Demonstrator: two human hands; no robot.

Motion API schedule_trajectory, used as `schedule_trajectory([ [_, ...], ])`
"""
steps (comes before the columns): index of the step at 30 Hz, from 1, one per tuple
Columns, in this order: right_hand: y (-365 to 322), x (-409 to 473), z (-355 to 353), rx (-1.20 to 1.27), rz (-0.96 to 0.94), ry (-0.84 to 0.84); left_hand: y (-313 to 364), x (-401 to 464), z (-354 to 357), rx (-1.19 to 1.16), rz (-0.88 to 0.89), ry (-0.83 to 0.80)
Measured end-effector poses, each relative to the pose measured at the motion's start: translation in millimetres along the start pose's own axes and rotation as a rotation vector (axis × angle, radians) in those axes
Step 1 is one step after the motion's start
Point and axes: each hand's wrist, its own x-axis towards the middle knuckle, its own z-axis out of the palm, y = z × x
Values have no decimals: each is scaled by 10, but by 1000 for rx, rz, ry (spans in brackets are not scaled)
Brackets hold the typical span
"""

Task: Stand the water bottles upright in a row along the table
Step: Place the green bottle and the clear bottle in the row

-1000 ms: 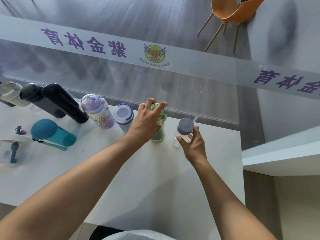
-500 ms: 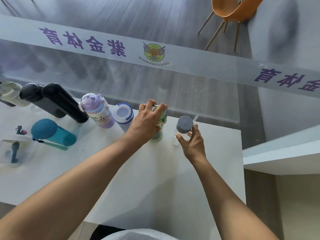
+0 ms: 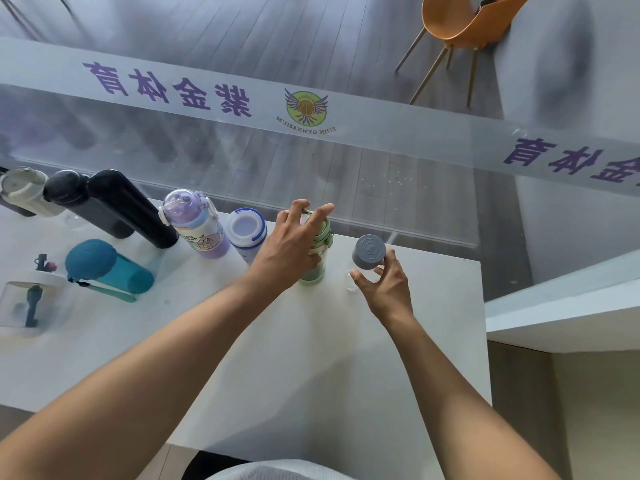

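Several bottles stand in a row along the far edge of the white table: a cream bottle, a dark grey bottle, a black bottle, a purple bottle and a white bottle with a blue ring. My left hand grips the top of an upright green bottle to their right. My right hand holds a clear bottle with a grey cap, upright beside the green one. A teal bottle lies on its side in front of the row.
A clear lidded cup with a straw sits at the table's left. A glass barrier with a printed banner runs right behind the row. The table ends just right of my right hand, with a grey ledge beyond. An orange chair stands far off.
Both hands have nudged the green bottle and the grey-capped bottle slightly toward the far edge. The other bottles have not moved.
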Motion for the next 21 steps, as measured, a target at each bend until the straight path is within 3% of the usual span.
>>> schedule_trajectory([
  [10,-94,-181,-164,-22,-52,57,0,-327,-148,99,33,158],
  [15,-210,-471,-346,-269,-362,216,-2,-663,-188,131,26,193],
  [21,-391,-698,-392,-354,-480,259,-32,-1047,-185,156,-30,206],
])
